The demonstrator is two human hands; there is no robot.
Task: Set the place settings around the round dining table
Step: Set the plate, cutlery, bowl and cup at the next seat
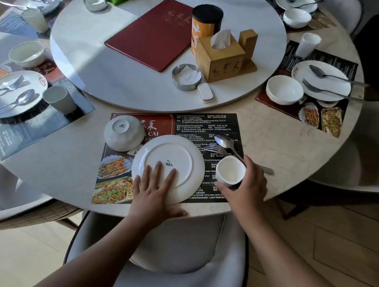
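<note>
On the near placemat (211,124) a white plate (178,151) lies upside down. My left hand (156,186) rests flat on its near edge, fingers spread, thumb at the table's rim. My right hand (244,188) is wrapped around a small white cup (229,171), upright and tipped slightly, just right of the plate. An upside-down white bowl (123,132) sits at the plate's far left. A spoon (224,142) and a fork (213,148) lie on the mat beyond the cup, partly hidden by my right hand.
Other settings with plate, bowl, cup and cutlery stand at the left (10,93), right (320,80), far left and far right. The turntable (121,74) carries a red menu (152,33), a tissue box (222,58), an ashtray and a canister. A grey chair (161,256) stands below my arms.
</note>
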